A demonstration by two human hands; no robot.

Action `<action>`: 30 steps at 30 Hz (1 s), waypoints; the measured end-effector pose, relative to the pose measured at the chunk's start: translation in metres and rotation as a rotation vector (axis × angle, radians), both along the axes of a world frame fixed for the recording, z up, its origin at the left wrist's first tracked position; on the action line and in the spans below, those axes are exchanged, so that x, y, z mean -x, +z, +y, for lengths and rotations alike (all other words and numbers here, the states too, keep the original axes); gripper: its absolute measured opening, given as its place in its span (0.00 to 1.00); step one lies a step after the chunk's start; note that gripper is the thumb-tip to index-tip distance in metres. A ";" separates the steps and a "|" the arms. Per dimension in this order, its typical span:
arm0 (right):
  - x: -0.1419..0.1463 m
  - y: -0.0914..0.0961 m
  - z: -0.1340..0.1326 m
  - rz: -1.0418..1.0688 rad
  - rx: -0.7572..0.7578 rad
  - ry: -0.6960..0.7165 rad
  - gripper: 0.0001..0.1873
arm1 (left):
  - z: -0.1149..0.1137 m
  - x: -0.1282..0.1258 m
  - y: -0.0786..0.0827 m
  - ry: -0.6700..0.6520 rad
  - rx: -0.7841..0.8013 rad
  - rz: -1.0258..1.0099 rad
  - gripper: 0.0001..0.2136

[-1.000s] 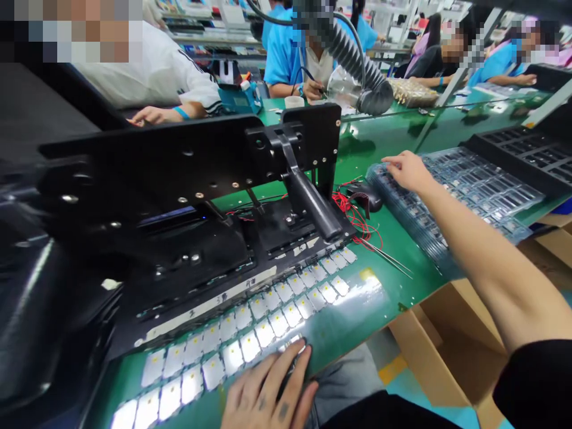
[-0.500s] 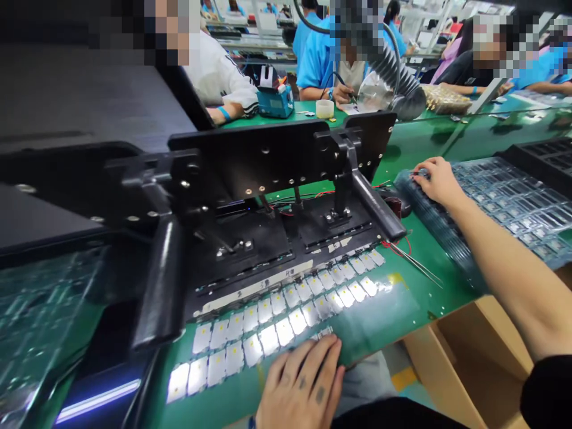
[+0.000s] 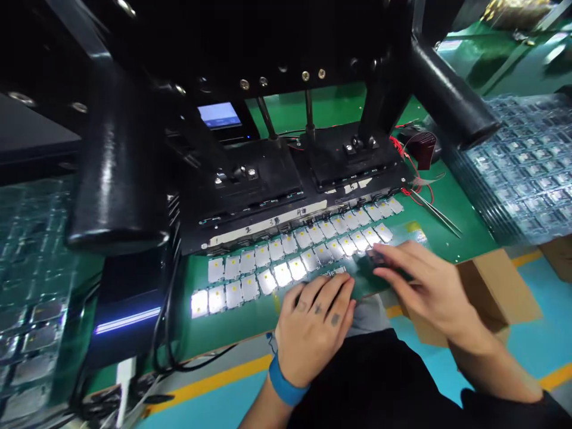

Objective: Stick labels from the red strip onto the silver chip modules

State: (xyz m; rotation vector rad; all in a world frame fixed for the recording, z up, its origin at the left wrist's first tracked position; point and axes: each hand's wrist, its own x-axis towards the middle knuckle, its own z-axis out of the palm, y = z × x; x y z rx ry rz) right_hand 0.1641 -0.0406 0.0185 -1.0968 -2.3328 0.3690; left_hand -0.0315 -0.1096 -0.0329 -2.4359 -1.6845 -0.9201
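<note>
Head view: the right hand [image 3: 431,292], fingers closed, grips a small dark piece [image 3: 378,258] (its shape is hidden) at the end of the rows of white squares [image 3: 281,262]. The left hand [image 3: 315,328] rests just beside the rows, apart from the right. Many squares lie in place, and those beneath the hands cannot be seen. A black fixture [image 3: 250,179] stands behind the rows; clear trays [image 3: 527,161] are stacked to their right.

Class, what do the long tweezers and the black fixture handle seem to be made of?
The slender silvery tweezers look like steel, judging by their thin, bright metallic glint. The thick black cylindrical lever handle looks like glossy plastic or rubber: its highlight is broad and soft, though the look cannot settle which.
</note>
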 end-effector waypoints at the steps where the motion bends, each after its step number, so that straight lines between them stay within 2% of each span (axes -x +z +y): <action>1: 0.006 -0.012 -0.005 0.017 -0.004 0.025 0.12 | -0.001 0.000 0.000 -0.001 0.001 0.005 0.12; 3: 0.011 -0.031 -0.007 0.014 -0.020 0.052 0.14 | -0.001 0.000 0.000 0.000 -0.002 0.013 0.12; 6: 0.010 -0.043 -0.004 -0.060 -0.051 0.046 0.17 | -0.001 0.000 0.000 -0.001 -0.010 0.016 0.11; 16: 0.017 -0.042 -0.003 -0.099 -0.134 0.069 0.17 | -0.003 0.002 0.005 0.025 -0.004 0.044 0.10; 19: 0.011 -0.045 -0.005 -0.104 -0.068 0.130 0.16 | -0.005 0.003 0.004 0.035 0.005 0.068 0.11; 21: -0.003 -0.043 -0.006 -0.106 0.020 0.208 0.18 | -0.006 0.004 0.001 0.037 0.008 0.072 0.11; 23: -0.025 -0.032 -0.003 -0.111 0.076 0.250 0.20 | -0.006 0.005 -0.002 0.034 0.009 0.076 0.11; 26: -0.067 0.002 0.025 -0.134 0.032 0.164 0.18 | -0.005 0.009 -0.007 0.025 -0.003 0.090 0.12; 28: -0.095 0.028 0.067 -0.177 -0.025 0.036 0.15 | -0.005 0.012 -0.012 0.022 -0.014 0.100 0.13; 30: -0.118 0.048 0.124 -0.228 -0.097 -0.103 0.14 | -0.005 0.016 -0.018 0.002 -0.026 0.131 0.15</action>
